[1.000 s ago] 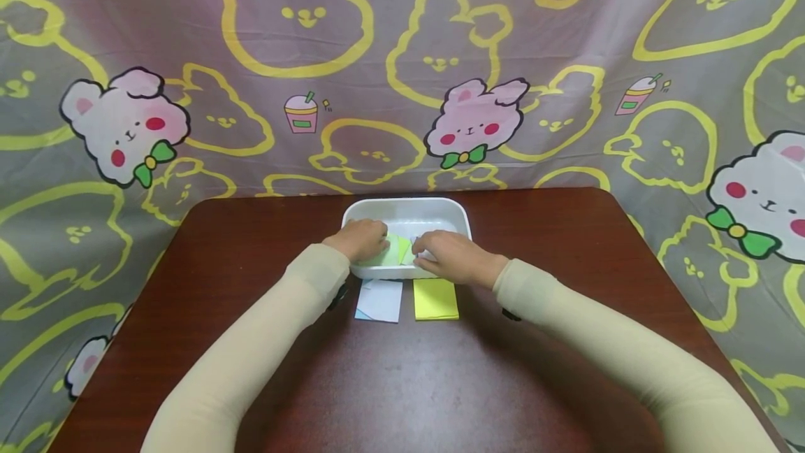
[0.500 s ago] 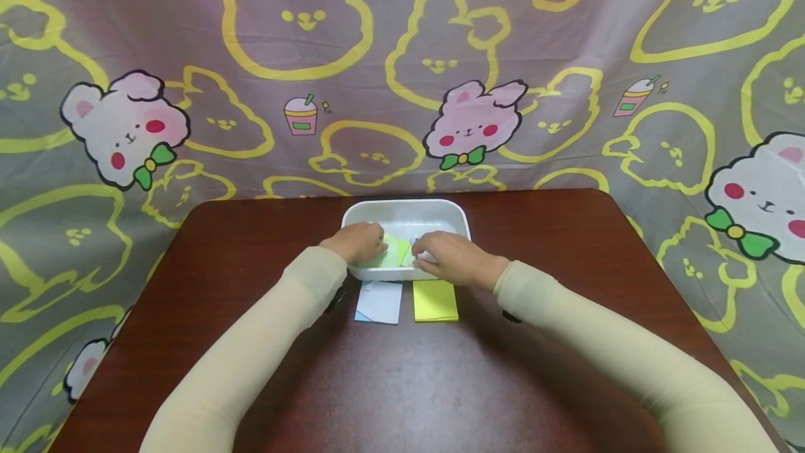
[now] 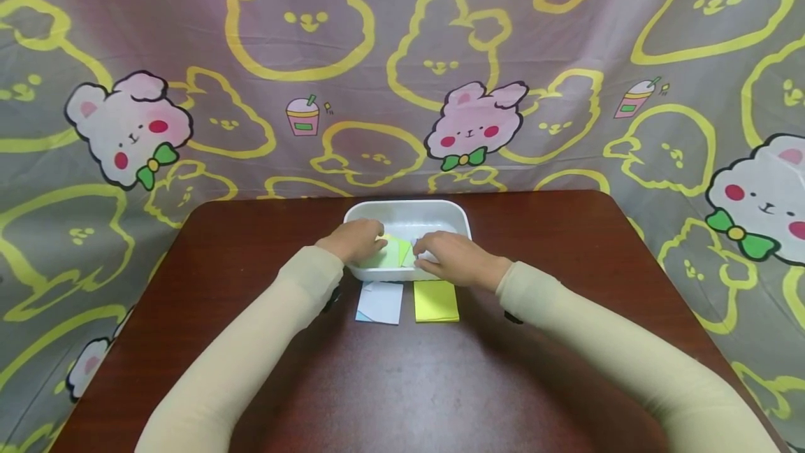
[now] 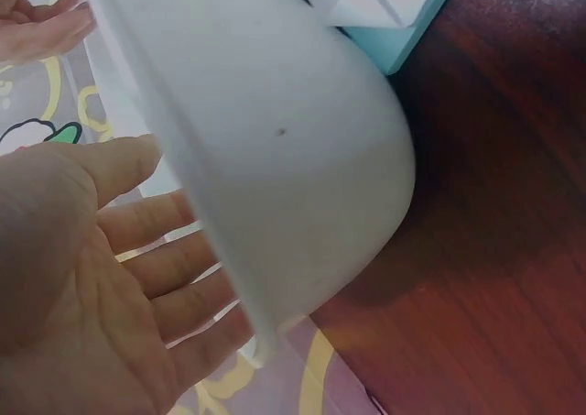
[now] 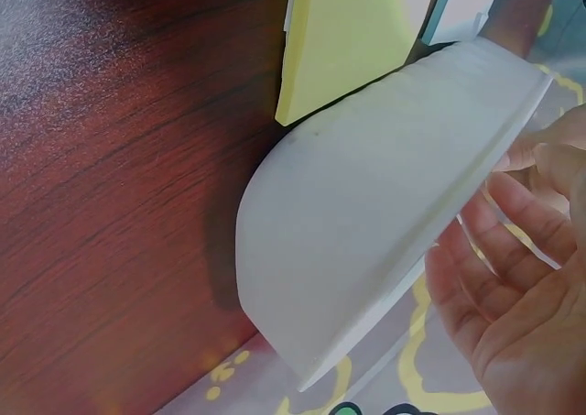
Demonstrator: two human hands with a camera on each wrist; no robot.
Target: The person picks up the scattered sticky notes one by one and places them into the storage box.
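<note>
A white plastic tray [image 3: 381,274] sits on the table, with both hands reaching over its near side. My left hand [image 3: 353,240] is over the left part, its fingers loosely bent above pale green paper [image 3: 385,257]. In the left wrist view the left fingers [image 4: 169,264] pass behind the rim, thumb apart. My right hand [image 3: 455,257] is over the right part, next to a pale lilac-white piece [image 3: 428,256], thumb and forefinger apart. The rim hides the right fingertips in the right wrist view. Between the hands lies a lime-green folded paper [image 3: 404,252].
In front of the tray lie a white square paper pad [image 3: 381,301] with a blue corner and a yellow square paper pad [image 3: 437,301]. All stand on a dark red-brown wooden table [image 3: 402,383]. A patterned curtain [image 3: 377,89] hangs behind and at both sides.
My left hand has drawn back slightly to the left, showing a little more of the pale green paper. The right hand, tray and pads stay in place.
</note>
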